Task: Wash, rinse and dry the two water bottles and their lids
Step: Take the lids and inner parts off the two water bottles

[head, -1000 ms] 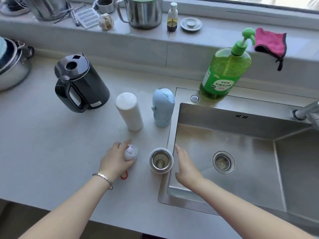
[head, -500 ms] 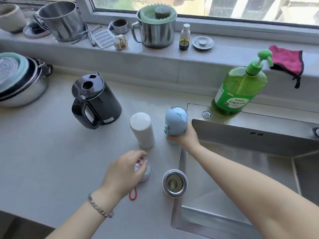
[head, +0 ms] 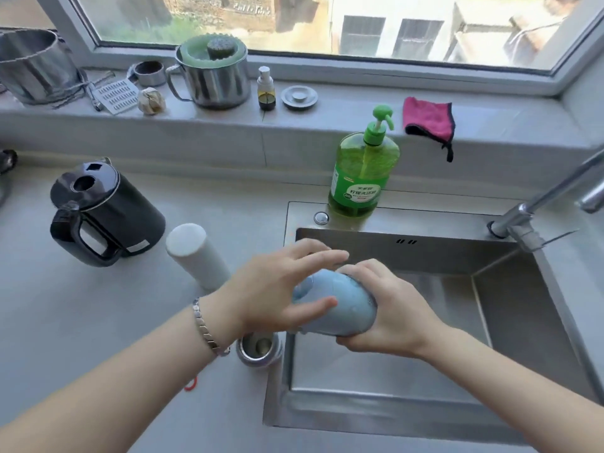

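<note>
Open steel-lined bottle (head: pixel 260 349) stands uncapped on the counter (head: pixel 98 338), at the sink (head: pixel 277 403) edge, partly hidden by the left wrist. Right hand (head: pixel 389 308) grips the blue bottle (head: pixel 346 305), tilted above the sink's left side. Left hand (head: pixel 271 289), fingers spread, reaches over its top end, thumb touching it. White cylinder (head: pixel 196 253) stands behind.

Right hand (head: pixel 389 313) clasps (fingers (head: pixel 361 269) curled); left hand (head: pixel 271 289) splayed.
</note>
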`<state>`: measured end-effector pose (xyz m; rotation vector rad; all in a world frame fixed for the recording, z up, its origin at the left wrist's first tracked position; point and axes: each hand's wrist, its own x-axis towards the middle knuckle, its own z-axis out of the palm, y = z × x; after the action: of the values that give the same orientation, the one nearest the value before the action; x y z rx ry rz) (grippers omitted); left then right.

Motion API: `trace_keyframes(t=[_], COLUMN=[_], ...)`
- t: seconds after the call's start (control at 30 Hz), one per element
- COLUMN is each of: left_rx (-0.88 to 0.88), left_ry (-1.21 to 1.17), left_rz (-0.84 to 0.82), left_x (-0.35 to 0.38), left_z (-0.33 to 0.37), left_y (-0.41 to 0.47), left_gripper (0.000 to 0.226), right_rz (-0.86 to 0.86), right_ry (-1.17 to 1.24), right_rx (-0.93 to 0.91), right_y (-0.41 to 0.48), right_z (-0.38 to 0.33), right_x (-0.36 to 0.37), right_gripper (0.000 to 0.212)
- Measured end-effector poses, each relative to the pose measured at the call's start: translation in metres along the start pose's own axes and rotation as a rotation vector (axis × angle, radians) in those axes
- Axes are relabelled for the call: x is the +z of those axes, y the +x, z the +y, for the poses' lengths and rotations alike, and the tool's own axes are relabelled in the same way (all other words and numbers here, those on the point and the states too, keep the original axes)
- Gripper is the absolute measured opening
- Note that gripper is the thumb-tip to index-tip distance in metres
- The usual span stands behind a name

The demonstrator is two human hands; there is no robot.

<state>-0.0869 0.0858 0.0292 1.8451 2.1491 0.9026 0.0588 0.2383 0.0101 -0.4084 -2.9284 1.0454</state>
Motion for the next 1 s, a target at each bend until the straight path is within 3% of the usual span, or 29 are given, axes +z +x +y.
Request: trace_keyframes(t=[0.07, 0.13, 0.27, 0.43, 0.5, 0.57, 0.63, 0.7, 0.73, 0.77, 0.87, 0.9, 0.93, 1.0], left_rx=[0.174, 0.222, 0.189, 0.092, -0.114, -0.542, -0.999, -1.121, -1.041, -0.850, 0.020, 0.159, 0.156, -0.091], left_ry=[-0.025, -0.071, -0.138, -0.105, -0.081, -0.061, -0.203, -0.393, -0.442, -0.396, 0.040, 0.108, 0.071, -0.108], left_rz=[0.059, 0.135, 0.261, 0.244, 0.222, 0.132, -0.108, -0.274, -0.301, -0.326, -0.254, -0.211, -0.200, -0.184], left_x=[0.020, 0.039, 0.072, 0.093, 0.099, 0.101, 0.096, 0.088, 0.084, 0.081, 0.076, 0.080, 0.083, 0.083], left_z=[0.009, 0.019, 0.053, 0.093, 0.113, 0.133, 0.137, 0.133, 0.134, 0.133, 0.127, 0.119, 0.112, 0.116], left_y=[0.005, 0.011, 0.023, 0.035, 0.042, 0.057, 0.070, 0.072, 0.067, 0.057, 0.043, 0.040, 0.040, 0.041], left_gripper=[0.050, 0.051, 0.040, 0.026, 0.027, 0.033, 0.043, 0.058, 0.061, 0.063, 0.070, 0.063, 0.059, 0.056], right_rz=[0.021, 0.040, 0.085, 0.188, 0.253, 0.380, 0.486, 0.499, 0.455, 0.392, 0.192, 0.138, 0.112, 0.105], right_ry=[0.062, 0.147, 0.162, 0.157, 0.110, 0.001, -0.153, -0.220, -0.179, -0.110, 0.126, 0.157, 0.147, 0.100], right_rx=[0.079, 0.151, 0.185, 0.219, 0.242, 0.189, 0.097, 0.041, 0.055, 0.082, 0.138, 0.142, 0.121, 0.097], right_y=[-0.024, -0.044, -0.076, -0.109, -0.116, -0.119, -0.118, -0.117, -0.118, -0.119, -0.123, -0.123, -0.122, -0.121], right_z=[0.009, 0.019, 0.034, 0.051, 0.059, 0.068, 0.079, 0.089, 0.090, 0.090, 0.089, 0.091, 0.093, 0.096], right_x=[-0.012, -0.019, -0.017, -0.014, -0.010, -0.008, -0.008, -0.015, -0.023, -0.031, -0.046, -0.048, -0.048, -0.047], right_gripper=[0.069, 0.066, 0.071, 0.071, 0.070, 0.064, 0.056, 0.051, 0.051, 0.052, 0.068, 0.074, 0.075, 0.073])
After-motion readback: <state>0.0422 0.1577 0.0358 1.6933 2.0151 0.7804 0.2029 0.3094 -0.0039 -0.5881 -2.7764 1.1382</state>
